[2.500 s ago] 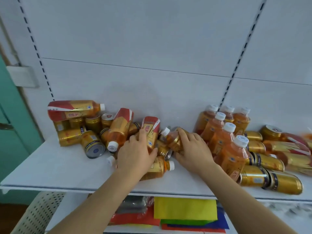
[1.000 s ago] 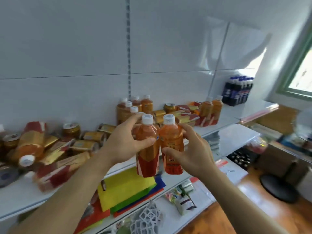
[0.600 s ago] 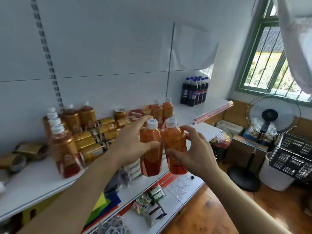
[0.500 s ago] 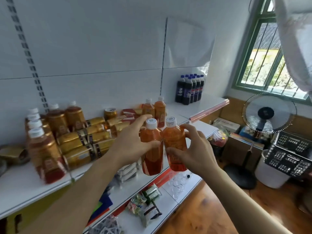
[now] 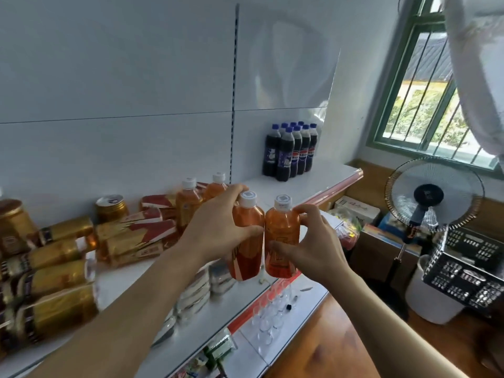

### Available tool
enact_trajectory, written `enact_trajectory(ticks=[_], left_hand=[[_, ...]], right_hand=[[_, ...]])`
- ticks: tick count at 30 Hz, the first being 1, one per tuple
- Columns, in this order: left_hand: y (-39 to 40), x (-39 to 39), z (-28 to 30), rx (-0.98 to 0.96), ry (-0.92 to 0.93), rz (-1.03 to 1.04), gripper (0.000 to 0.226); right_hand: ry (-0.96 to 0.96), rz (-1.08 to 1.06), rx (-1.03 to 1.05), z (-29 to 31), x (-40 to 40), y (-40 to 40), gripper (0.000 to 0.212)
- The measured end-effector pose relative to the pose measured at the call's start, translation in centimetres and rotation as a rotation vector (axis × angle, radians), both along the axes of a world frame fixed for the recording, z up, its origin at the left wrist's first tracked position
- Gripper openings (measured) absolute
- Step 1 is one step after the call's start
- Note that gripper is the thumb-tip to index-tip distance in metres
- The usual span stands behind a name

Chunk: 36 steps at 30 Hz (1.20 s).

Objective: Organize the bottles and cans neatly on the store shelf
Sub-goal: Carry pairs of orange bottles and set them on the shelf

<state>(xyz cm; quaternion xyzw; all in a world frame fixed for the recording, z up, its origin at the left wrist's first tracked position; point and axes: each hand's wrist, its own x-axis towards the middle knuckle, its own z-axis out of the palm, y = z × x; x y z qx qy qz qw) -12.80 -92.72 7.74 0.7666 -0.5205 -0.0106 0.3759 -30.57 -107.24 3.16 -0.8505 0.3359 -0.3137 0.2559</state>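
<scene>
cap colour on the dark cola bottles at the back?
Blue caps on the dark cola bottles, clearest in the head view.

2 held bottles (image 5: 282, 236) upright side by side before the shelf (image 5: 313, 181), cans (image 5: 51, 255) left, dark bottles (image 5: 291, 151) behind

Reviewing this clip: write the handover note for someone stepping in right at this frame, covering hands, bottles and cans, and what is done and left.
Left hand grips an upright orange bottle; right hand grips a second orange bottle. The two bottles touch side by side, held in the air above the shelf's front edge.
Done: two orange bottles stand upright at the back; the dark cola bottles stand grouped at the shelf's far end.
Left: set down both held bottles, probably beside the standing pair, then stand up the gold cans and the red-and-gold labelled bottles lying on their sides to the left.
</scene>
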Motion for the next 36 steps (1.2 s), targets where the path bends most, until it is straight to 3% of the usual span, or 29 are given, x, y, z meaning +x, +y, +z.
enact_trajectory(ticks=[4,13,18,26,32,36], left_hand=[[-5.7,1.9,1.2,0.048,-0.124,0.008,0.096],[-13.9,5.6,2.0,0.133,-0.368,0.162,0.078],[-17.5,6.7,0.6,0.216,-0.435,0.318,0.088],[-19.7,7.4,-1.2,0.347,-0.446,0.596,0.078],[-20.0,6.4,-1.5,0.434,-0.518,0.748,0.086],[-19.7,6.5,-2.0,0.531,-0.634,0.754,0.109]], right_hand=[[0.027,0.028,-0.014,0.9,2.5,-6.3,0.084],[0.069,0.142,-0.032,-0.1,9.1,-16.6,0.086],[0.056,0.299,0.0,-1.5,13.2,-21.5,0.088],[0.077,0.537,0.006,-3.1,17.9,-25.3,0.09],[0.026,0.622,0.006,-3.7,19.2,-25.6,0.091],[-0.01,0.639,-0.02,-4.7,19.3,-25.6,0.092]])
